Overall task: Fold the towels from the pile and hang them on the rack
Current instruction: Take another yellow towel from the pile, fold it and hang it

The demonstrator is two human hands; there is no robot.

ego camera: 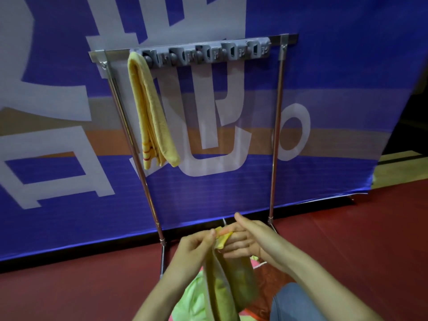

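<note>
Broadly, a blue banner (324, 89) with pale lettering fills the background, and a red floor (347, 228) runs beneath it. Against the banner stands the rack (276, 135), its top bar running roughly from 9 to 3 o'clock and rising a little toward the right. A grey strip of clips (208, 54) lies along that bar. One folded yellow towel (150, 112) already hangs at the bar's left end, at about 11 o'clock from the hands, its long axis dropping toward 6 o'clock.

Low in the frame, the pile (190, 297) of green and pink cloth sits on the floor at 6 o'clock. In front of it hangs the held towel (222, 286), a narrow yellow band. Its top edge is gathered between the hands and its length falls straight toward 6 o'clock, across the line of the bar.

The left hand (194, 249) pinches that top edge between thumb and forefinger. The right hand (250, 239), touching it from 3 o'clock, curls its fingers round the same edge with the thumb lifted.

The free stretch of bar lies from 12 to 1 o'clock, well above both hands. The right hand looks slightly nearer to it, so the towel likely must rise toward 12 o'clock.
</note>
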